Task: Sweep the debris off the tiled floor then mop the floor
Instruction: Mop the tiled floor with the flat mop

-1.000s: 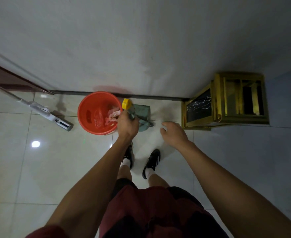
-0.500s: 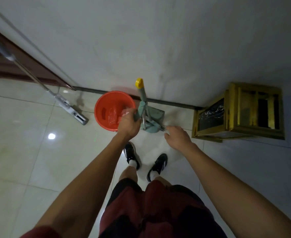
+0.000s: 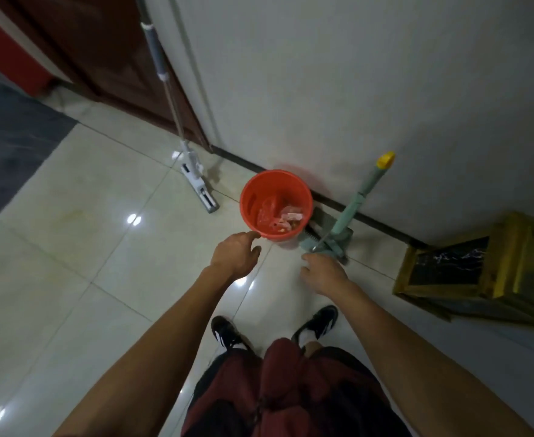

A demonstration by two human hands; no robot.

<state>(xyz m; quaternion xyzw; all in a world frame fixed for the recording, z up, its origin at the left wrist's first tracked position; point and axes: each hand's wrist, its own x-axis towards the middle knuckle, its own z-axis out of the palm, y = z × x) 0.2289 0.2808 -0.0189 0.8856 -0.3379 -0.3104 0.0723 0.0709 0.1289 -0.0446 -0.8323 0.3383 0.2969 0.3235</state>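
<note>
Presently: red bucket with debris at wall foot; teal dustpan-and-broom set just right of it, propped on wall; flat mop left of it. Left hand loose, empty; right hand relaxed, empty. Advice: grip mop handle upright.

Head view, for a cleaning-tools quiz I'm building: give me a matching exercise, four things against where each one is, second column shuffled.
Things:
1. red bucket
2. mop
3. dustpan
4. gold-framed stand

Places:
A. far right, on the floor by the wall
B. leaning up against the door frame, head on the tiles
C. between the mop head and the dustpan, scraps inside
D. right of the bucket, handle leaning on the wall

Pairs: 1-C, 2-B, 3-D, 4-A
</note>
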